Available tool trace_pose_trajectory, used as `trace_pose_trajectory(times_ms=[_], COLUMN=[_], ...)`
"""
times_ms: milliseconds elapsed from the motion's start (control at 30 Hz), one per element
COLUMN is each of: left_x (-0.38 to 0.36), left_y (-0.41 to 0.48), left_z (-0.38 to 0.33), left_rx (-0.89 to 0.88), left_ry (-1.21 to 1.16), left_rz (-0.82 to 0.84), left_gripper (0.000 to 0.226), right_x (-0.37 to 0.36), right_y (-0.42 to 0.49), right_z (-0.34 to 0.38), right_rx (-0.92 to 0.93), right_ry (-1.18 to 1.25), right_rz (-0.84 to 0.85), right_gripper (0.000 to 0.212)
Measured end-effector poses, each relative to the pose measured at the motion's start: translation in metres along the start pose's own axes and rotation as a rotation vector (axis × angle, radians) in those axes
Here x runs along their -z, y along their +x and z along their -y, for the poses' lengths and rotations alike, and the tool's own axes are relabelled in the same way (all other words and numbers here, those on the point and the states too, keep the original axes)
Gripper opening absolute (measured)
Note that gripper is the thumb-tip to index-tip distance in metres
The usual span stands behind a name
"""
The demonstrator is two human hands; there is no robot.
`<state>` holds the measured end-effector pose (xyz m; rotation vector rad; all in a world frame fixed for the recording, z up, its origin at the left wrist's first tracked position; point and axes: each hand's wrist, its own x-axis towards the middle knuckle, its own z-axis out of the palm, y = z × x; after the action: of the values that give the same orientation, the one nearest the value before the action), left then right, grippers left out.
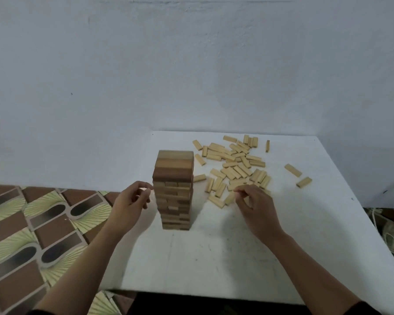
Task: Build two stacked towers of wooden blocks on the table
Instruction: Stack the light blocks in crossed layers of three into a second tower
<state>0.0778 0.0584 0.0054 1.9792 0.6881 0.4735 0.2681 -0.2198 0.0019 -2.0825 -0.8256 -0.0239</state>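
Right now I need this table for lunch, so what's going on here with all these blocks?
A person is building block towers on the white table. One tower stands; no second is started. The left hand hovers beside it, fingers loosely curled, holding nothing visible. The right hand reaches into the near edge of the loose blocks; whether it grips one is unclear.

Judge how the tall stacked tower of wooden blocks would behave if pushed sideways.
This tall stacked tower of wooden blocks is narrow for its height, so it would probably tip rather than slide. Its lower layers look uneven and merely stacked, so layers likely shift apart.
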Motion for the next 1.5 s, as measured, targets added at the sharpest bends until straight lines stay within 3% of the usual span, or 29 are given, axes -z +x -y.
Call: trace_pose_trajectory(times_ms=[167, 333, 567, 733, 900, 1067, 1333, 1500], left_x=[-0.004, -0.015, -0.055, -0.113, -0.163, -0.19, -0.198, -0.203], left_y=[-0.06, -0.12, -0.159, -0.143, -0.102, -0.075, -0.035, -0.025], left_z=[-0.002, -0.01, -0.047, -0.064, -0.058, -0.057, -0.06, -0.059], left_rx=[0.073, 0.103, -0.065, -0.294, -0.364, -0.246, -0.261, -0.308], left_ry=[0.045, 0.064, 0.012, 0.055, 0.43, 0.833, 0.92, 0.856], left_rz=[-0.095, -0.081, 0.253, 0.299, 0.158, 0.285, 0.355, 0.232], left_gripper=[0.015, 0.016, 0.012, 0.019, 0.053, 0.066, 0.07, 0.061], right_x=[0.004, 0.01, 0.015, 0.02, 0.019, 0.015, 0.03, 0.034], right_y=[-0.043, -0.071, -0.093, -0.085, -0.063, -0.041, -0.016, -0.005], right_z=[0.003, 0.005, -0.014, -0.032, -0.047, -0.061, -0.075, -0.085], right_rx=[0.01, -0.005, 0.062, 0.075, 0.174, 0.145, 0.117, 0.147], right_ry=[0.037, 0.051, -0.062, -0.243, -0.43, -0.575, -0.6, -0.536], right_rz=[-0.006, 0.012, -0.037, -0.003, 0.153, 0.342, 0.4, 0.311], right_gripper=[0.009, 0.01, 0.005, 0.031, 0.047, 0.058, 0.071, 0.06])
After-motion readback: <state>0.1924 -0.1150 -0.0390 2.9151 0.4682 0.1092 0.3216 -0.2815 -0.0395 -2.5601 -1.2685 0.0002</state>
